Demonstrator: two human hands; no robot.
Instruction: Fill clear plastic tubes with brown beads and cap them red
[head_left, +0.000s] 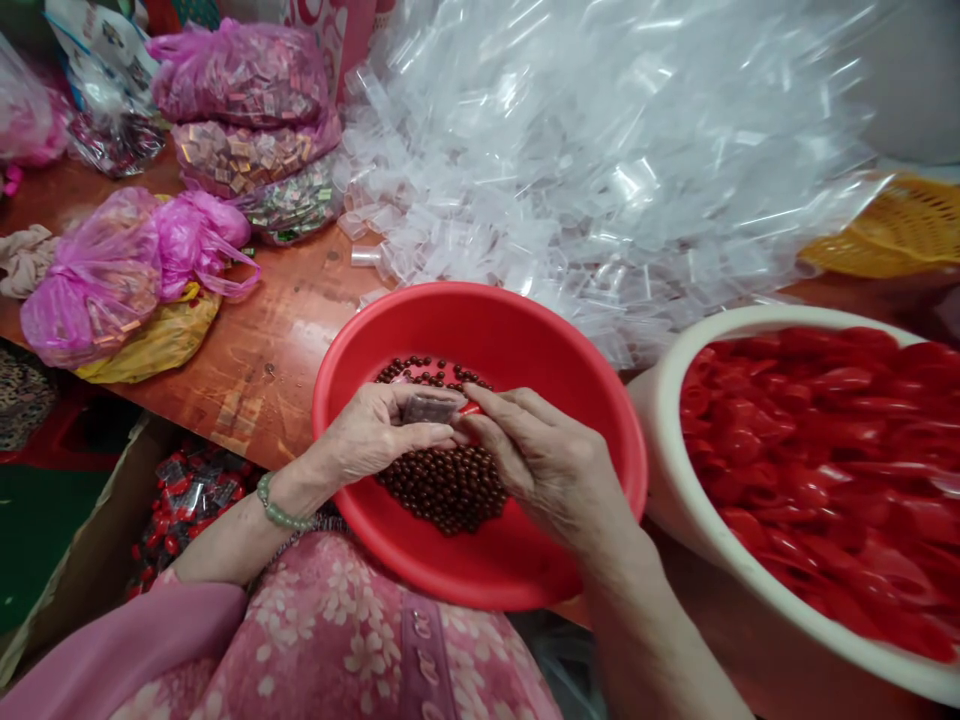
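White tub (780,318) of red spoons (810,450) beside the red basin (570,340) (clear sleeves (600,170) heaped behind).

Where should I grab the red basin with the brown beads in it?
Take the rim of the red basin at its far edge, from above: that stretch is bare and flares outward, while the left hand and right hand cover the near side and the white basin crowds the right.

A red piece (471,408) — mostly hidden behind the right hand (544,465).
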